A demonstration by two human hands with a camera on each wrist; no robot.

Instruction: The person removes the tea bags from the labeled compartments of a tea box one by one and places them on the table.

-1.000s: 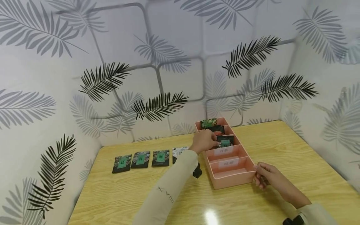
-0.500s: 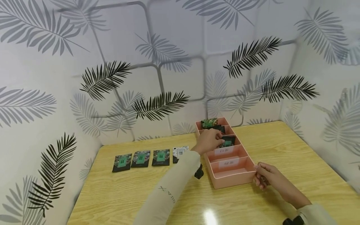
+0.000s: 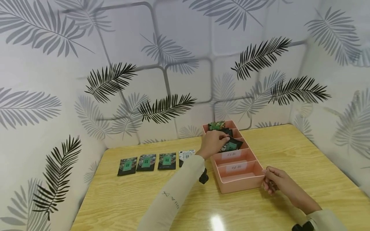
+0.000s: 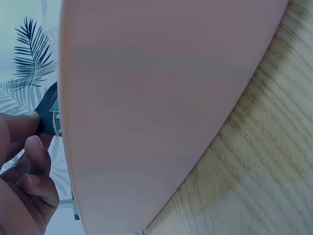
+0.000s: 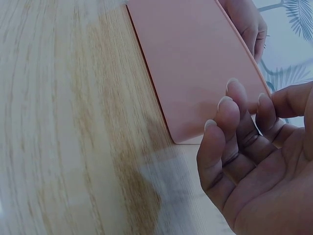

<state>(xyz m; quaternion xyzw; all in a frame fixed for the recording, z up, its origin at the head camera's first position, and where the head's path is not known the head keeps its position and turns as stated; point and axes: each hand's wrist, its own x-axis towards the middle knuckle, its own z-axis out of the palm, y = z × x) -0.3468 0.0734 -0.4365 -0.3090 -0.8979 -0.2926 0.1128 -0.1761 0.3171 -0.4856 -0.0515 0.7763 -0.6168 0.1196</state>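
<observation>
My left hand (image 3: 212,144) reaches over the left rim of a pink divided box (image 3: 242,185). Its thumb and finger pinch the top corner of a black sachet with a green label (image 3: 232,145), which sits tilted in the middle compartment. In the left wrist view this sachet (image 4: 47,108) shows just above the box's wall, between the fingertips. At the near right corner of the box, my right hand (image 3: 277,181) pinches the rim between thumb and index finger. The other fingers of the right hand (image 5: 259,152) curl loosely beside the end wall.
Three black sachets with green labels (image 3: 166,161) lie in a row at the left, with a white-topped sachet (image 3: 186,155) partly behind the left sleeve. A green patterned packet (image 3: 216,125) and dark sachets fill the far compartments. Paper labels (image 3: 236,167) mark the near dividers.
My left fingers have shifted slightly up and away, and the black sachet they pinch has turned from lying level to tilted. The right hand and the box have stayed put.
</observation>
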